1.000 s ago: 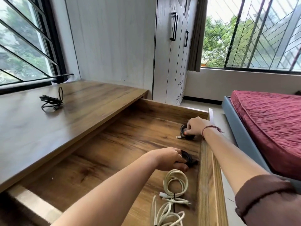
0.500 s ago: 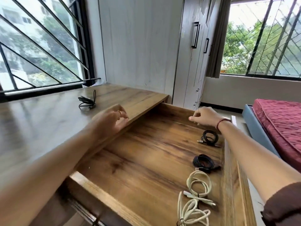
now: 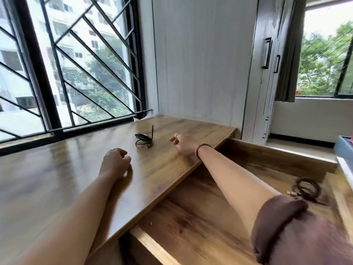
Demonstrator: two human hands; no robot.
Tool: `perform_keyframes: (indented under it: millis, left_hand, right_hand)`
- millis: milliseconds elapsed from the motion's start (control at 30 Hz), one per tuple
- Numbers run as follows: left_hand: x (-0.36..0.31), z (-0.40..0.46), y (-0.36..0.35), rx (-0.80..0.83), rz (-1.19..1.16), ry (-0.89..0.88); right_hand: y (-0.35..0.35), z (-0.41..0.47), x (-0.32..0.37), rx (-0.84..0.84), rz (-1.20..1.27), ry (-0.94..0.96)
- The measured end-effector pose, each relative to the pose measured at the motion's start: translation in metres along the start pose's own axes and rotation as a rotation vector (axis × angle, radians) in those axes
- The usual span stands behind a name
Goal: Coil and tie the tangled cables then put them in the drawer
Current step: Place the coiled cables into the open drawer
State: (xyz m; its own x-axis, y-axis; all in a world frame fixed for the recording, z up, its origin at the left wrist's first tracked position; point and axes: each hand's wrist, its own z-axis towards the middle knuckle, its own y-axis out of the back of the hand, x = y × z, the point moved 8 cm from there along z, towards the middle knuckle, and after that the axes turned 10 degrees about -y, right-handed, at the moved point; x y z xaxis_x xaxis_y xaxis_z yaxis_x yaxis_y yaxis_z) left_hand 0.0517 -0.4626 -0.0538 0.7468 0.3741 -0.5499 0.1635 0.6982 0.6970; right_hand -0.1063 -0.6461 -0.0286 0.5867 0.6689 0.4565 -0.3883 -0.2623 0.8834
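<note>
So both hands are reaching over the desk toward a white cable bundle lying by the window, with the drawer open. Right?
Not quite: the cable bundle on the desk is black, not white, as the head view shows. Both the left hand and right hand do reach toward it, and the drawer is open.

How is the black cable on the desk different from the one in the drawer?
The desk cable lies on the desktop between both hands, one end sticking up; the drawer cable lies flat in the open drawer. The desk cable's bundle looks looser; the drawer cable forms rounder loops. Both are dark and coiled.
</note>
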Motion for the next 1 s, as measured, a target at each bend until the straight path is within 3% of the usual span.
perform_keyframes:
  millis: [233,600,833,1000]
  left_hand:
    - [-0.005,0.034,-0.035,0.178,0.215,-0.232]
    - [0.01,0.085,-0.058,0.282,0.213,-0.283]
    - [0.002,0.076,-0.057,0.286,0.071,-0.365]
    - [-0.011,0.061,-0.038,0.204,-0.115,-0.457]
  right_hand:
    - [-0.053,0.072,0.023,-0.049,-0.155,-0.029]
    - [-0.063,0.116,0.041,-0.019,0.016,0.132]
    - [-0.061,0.084,0.046,-0.025,0.04,0.19]
    - [-0.057,0.045,0.051,0.049,0.104,0.229]
